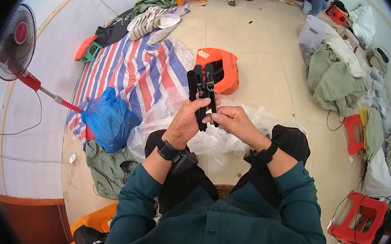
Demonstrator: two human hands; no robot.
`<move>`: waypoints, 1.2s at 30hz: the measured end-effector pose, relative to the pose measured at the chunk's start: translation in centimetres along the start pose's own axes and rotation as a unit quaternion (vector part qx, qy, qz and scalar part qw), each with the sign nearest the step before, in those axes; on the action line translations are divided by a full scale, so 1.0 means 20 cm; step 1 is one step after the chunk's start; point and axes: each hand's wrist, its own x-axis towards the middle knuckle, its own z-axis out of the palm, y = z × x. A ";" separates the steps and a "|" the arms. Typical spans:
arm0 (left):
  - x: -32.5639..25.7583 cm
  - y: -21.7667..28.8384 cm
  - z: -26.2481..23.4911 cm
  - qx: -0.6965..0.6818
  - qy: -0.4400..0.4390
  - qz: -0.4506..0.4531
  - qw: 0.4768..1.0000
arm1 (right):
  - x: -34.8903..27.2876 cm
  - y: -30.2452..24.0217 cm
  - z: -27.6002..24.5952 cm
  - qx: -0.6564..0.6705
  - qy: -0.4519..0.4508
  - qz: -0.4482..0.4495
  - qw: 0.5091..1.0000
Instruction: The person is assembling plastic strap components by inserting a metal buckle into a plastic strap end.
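Observation:
Several black straps with small metal buckles point(199, 87) are bunched upright in front of me. My left hand point(185, 121) is closed around the bunch, its thumb across the front. With thumb and fingers, my right hand point(237, 122) pinches the lower end of the rightmost strap. Just beyond the straps, an orange plastic bag point(232, 75) lies open on the floor with dark things inside. Clear plastic sheeting point(157, 135) spreads beneath my hands and around my knees.
A striped sheet point(116, 75) covers the floor at left, with a blue plastic bag point(109, 121) on it. A standing fan point(19, 41) is farther left. Green cloth point(332, 78) and a red stool point(361, 220) are at right. Other people's feet point(232, 1) show at the far end.

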 end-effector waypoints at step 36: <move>0.09 -0.17 -0.35 0.035 0.031 -0.112 0.993 | 0.15 0.39 -0.22 0.095 0.137 0.177 0.970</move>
